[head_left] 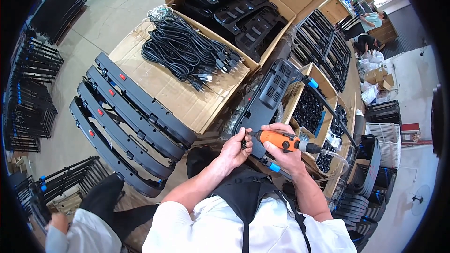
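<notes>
One orange driver [274, 138] — probably rigid, moderately heavy; hold mid-body. Right hand [287, 158]: grip wrapped around it — left hand [232, 151]: grip holding small dark parts [243, 144].

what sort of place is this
Likely a factory assembly area: the right hand holds an orange and black power tool, with curved dark grey frames in a row and a bundle of black cables on brown cardboard.

Cardboard [187, 103] bears black cables [185, 49]; wooden tray [331, 105], black parts [308, 107].
</notes>
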### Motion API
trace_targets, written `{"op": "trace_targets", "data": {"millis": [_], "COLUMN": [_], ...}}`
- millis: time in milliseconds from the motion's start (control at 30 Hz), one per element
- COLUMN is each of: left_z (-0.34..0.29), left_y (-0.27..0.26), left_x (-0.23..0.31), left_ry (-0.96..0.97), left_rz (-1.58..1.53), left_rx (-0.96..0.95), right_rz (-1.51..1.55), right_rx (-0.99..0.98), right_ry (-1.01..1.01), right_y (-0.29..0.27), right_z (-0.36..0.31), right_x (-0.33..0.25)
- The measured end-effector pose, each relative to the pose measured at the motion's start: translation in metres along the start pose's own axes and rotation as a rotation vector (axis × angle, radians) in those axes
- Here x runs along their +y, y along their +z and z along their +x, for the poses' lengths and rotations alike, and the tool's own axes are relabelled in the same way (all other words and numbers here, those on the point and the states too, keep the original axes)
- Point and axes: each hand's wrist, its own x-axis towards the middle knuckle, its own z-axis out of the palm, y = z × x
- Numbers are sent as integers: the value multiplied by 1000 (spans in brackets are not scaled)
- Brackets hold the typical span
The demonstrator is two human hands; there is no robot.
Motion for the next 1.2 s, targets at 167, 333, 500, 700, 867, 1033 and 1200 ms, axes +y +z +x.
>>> {"op": "trace_targets", "data": {"millis": [167,333,500,700,867,1033,1200], "left_z": [-2,-4,-12,-20,-28,-36,-33], "left_y": [6,-3,-10,-17,-9,-1,-17], "left_x": [-7,-12,-10,-2,0,1,2], "left_ry": [90,-25,-36,-23,-35,-33,-14], "left_rz": [65,179,276,350,371,408,527], "left_rx": [83,57,-18,-44,31,42,-47], "right_rz": [41,21,7,-136,-225,-185,-220], "right_rx": [78,78,33,-21,-80,-60,-189], "right_ry": [18,20,41,14,36,-30,6], "right_y": [8,13,19,25,24,19,17], "right_z": [11,26,35,46,49,51,73], "right_x": [5,13,19,20,14,25,7]}}
